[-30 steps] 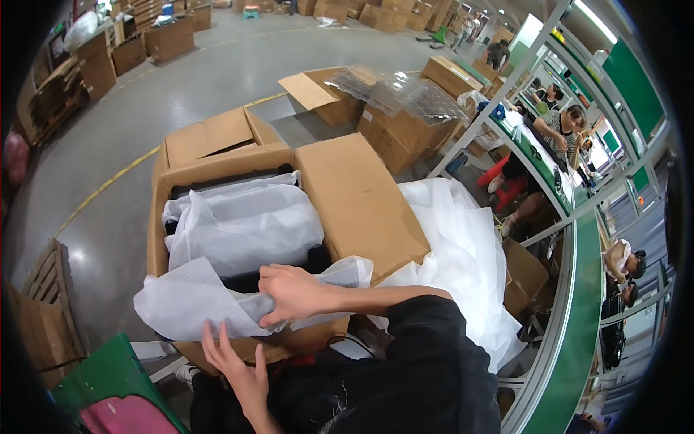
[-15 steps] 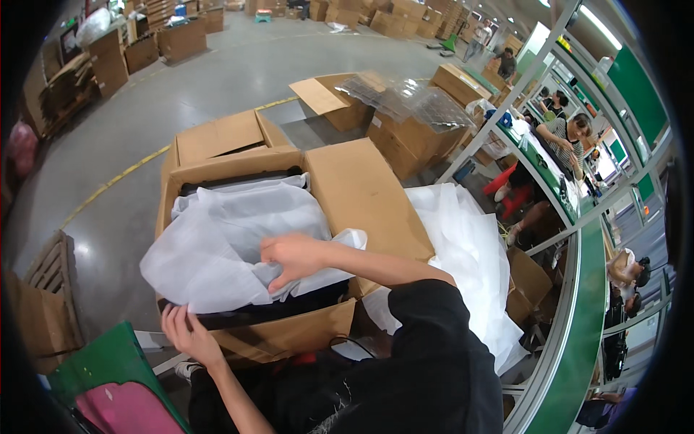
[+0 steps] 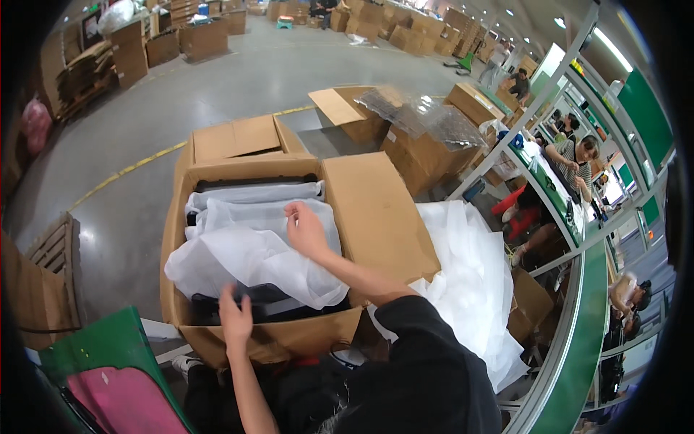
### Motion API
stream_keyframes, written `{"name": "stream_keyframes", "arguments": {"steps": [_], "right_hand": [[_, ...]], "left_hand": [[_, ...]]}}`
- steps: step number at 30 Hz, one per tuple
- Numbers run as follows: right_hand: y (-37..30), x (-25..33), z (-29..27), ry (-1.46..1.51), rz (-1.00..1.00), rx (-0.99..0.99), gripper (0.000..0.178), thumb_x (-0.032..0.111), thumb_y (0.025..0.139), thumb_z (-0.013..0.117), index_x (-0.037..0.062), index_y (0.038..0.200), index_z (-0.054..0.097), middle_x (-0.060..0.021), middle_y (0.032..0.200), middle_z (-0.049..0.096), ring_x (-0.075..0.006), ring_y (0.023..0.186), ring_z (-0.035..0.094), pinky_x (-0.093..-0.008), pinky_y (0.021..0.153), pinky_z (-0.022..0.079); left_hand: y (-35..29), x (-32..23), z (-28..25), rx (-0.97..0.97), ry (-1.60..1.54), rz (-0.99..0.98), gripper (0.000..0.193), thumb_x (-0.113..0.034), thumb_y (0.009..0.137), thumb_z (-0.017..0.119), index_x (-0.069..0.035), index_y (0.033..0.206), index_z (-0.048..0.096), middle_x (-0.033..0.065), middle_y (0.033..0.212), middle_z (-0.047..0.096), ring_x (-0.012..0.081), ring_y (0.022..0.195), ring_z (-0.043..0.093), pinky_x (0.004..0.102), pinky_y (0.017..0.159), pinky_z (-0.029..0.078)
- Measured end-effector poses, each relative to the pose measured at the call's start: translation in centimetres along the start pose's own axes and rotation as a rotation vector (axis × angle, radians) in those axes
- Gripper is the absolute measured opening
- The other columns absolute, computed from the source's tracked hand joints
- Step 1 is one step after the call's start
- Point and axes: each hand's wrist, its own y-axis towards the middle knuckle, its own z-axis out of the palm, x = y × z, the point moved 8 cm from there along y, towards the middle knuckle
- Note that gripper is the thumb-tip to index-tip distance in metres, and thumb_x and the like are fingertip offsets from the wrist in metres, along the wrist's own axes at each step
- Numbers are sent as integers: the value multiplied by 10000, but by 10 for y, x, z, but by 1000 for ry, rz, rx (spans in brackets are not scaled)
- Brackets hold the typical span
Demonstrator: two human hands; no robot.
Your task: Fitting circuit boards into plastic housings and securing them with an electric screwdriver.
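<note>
An open cardboard box stands before me, holding black parts separated by thin white foam sheets. The top sheet lies rumpled across the parts, leaving black surfaces bare along the near and far sides. My right hand is over the middle of the sheets, fingers loosely bent and apart, with nothing visible in them. At the near wall of the box, my left hand points its spread, slightly blurred fingers toward the black part.
A pile of white foam sheets lies right of the box flap. Near left is a green and pink chair; a wooden pallet is beyond it. Clear plastic trays top boxes ahead. People sit along a green workbench.
The top foam sheet has dropped flatter and toward me. My right hand has let go and moved slightly away from me; my left hand has moved right along the near wall.
</note>
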Motion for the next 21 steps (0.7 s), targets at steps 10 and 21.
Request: {"name": "stream_keyframes", "arguments": {"steps": [10, 21], "right_hand": [[-154, 4, 95, -365, -813, 582, 437, 330, 871, 610, 6, 1151, 520, -206, 1032, 649, -342, 955, 635, -458, 818, 494], [-110, 102, -43, -499, -249, 714, 509, 479, 772, 733, -26, 755, 674, -169, 576, 590, -240, 541, 578, -391, 571, 454]], "left_hand": [[-32, 11, 36, 9, 389, 133, 301, -348, 882, 587, -53, 870, 648, 91, 931, 617, 279, 962, 531, 441, 958, 323], [-76, -137, -68, -361, -58, 284, 810, -280, 702, 775, -8, 1363, 392, 197, 1352, 394, 386, 1263, 358, 475, 1060, 289]]}}
